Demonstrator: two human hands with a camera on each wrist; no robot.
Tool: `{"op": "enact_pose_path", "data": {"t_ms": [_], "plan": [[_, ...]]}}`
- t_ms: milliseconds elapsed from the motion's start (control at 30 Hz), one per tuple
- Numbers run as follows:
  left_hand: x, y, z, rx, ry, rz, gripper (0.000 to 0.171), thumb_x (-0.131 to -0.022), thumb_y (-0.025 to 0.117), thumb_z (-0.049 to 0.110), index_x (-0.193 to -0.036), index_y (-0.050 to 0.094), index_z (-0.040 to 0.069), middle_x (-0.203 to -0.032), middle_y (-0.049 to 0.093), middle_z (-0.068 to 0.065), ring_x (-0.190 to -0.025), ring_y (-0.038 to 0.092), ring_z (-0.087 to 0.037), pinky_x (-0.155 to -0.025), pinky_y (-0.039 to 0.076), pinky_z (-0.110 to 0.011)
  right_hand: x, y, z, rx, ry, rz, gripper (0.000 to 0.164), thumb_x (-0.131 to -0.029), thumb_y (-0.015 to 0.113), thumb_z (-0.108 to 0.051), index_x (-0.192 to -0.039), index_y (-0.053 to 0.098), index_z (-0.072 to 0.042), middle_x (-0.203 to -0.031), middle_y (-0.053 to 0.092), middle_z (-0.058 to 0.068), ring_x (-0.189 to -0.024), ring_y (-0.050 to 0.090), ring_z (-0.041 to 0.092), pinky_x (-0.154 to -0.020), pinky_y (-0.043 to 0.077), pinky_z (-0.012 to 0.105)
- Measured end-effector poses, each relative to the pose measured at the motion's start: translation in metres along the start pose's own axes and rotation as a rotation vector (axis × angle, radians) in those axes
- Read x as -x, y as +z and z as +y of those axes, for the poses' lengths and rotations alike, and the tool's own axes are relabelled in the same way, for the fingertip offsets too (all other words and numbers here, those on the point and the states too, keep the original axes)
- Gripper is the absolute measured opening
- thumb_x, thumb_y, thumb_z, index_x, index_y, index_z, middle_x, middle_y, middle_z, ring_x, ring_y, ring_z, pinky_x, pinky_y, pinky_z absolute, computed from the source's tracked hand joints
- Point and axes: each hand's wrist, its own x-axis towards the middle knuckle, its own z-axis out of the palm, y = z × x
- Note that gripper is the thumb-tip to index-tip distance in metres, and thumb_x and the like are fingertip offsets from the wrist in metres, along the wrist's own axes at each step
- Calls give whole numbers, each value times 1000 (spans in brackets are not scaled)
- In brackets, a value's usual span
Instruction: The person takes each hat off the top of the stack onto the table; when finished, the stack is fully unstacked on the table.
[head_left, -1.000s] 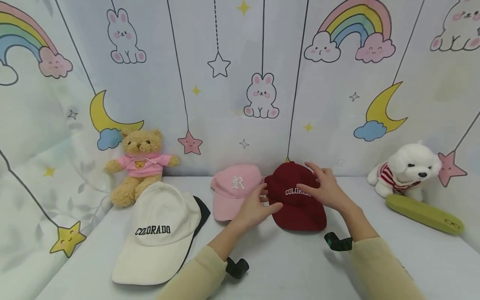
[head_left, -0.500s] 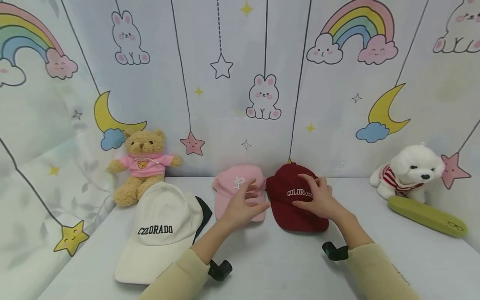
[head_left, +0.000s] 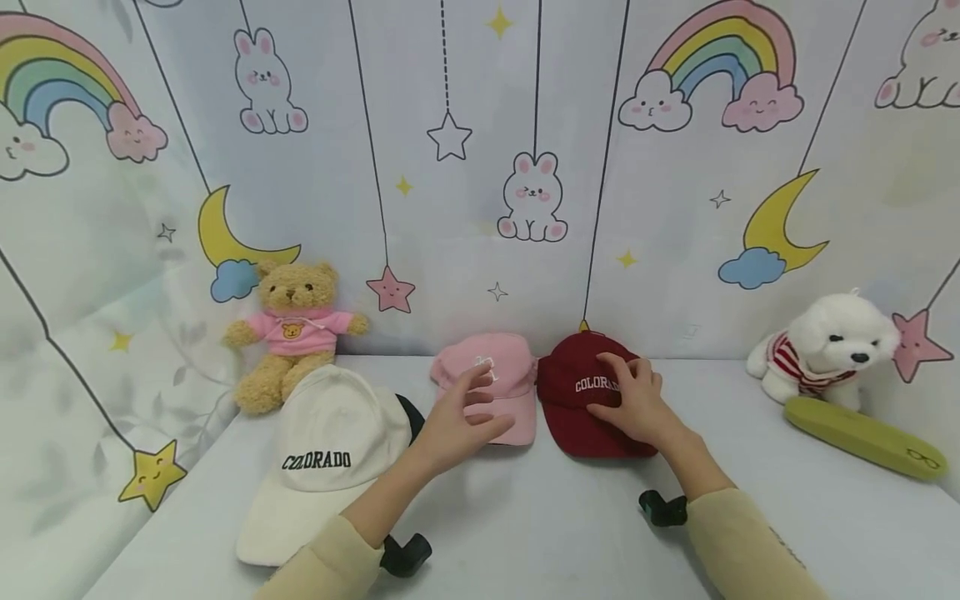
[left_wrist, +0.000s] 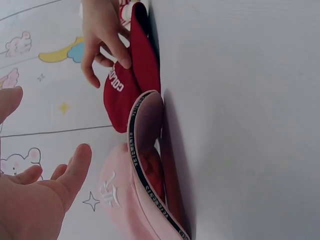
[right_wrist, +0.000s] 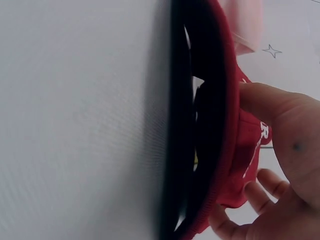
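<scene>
In the head view, a pink cap point(head_left: 513, 417) with a white letter stands upright beside a dark red cap point(head_left: 573, 421) lettered COLORADO. My left hand point(head_left: 453, 425) hovers in front of the pink cap, fingers spread and nothing held; the left wrist view shows a gap between it and the cap. Over the right front of the red cap lies my right hand point(head_left: 633, 400), thumb apart from its bent fingers. From the right wrist, the thumb point(right_wrist: 265, 100) appears at the cap's brim; whether all fingers touch is unclear. A cream COLORADO cap point(head_left: 322, 425) sits left of my left hand.
A teddy bear point(head_left: 296, 325) in a pink hoodie sits at back left. At right are a white plush dog point(head_left: 832, 342) and a green glasses case point(head_left: 862, 437). A patterned cloth point(head_left: 450, 208) hangs behind the white tabletop point(head_left: 540, 533).
My left hand has moved left, from between the two caps to before the pink one. My right hand has come down and left onto the red cap, whose brim has shifted slightly.
</scene>
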Motion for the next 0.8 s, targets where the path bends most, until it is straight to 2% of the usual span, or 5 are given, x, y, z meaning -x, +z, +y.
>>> {"op": "enact_pose_path", "data": {"t_ms": [267,600,800], "plan": [[11,-11,-1,-29,8,6,76,-86,82,15,-151,42,8,-141,50,-19,-123,54,-38,-97,51,-44,-6,6,3,13,-11,28,74,-91,76,-22,-147,30,-10,-126,28,28,-120,23,50,-86,44,65],[19,-20,-2,-70,28,-10,76,-86,82,17,-151,42,11,-141,50,-18,-122,55,-36,-97,51,-37,-13,9,3,30,1,33,74,-91,75,-23,-145,30,-2,-128,28,31,-120,22,50,-86,43,63],[29,-27,-2,-71,8,-7,78,-85,83,18,-151,42,12,-141,50,-17,-123,55,-37,-98,50,-39,-16,9,0,83,27,19,74,-91,75,-27,-143,31,1,-130,29,33,-123,24,52,-86,43,69]]}}
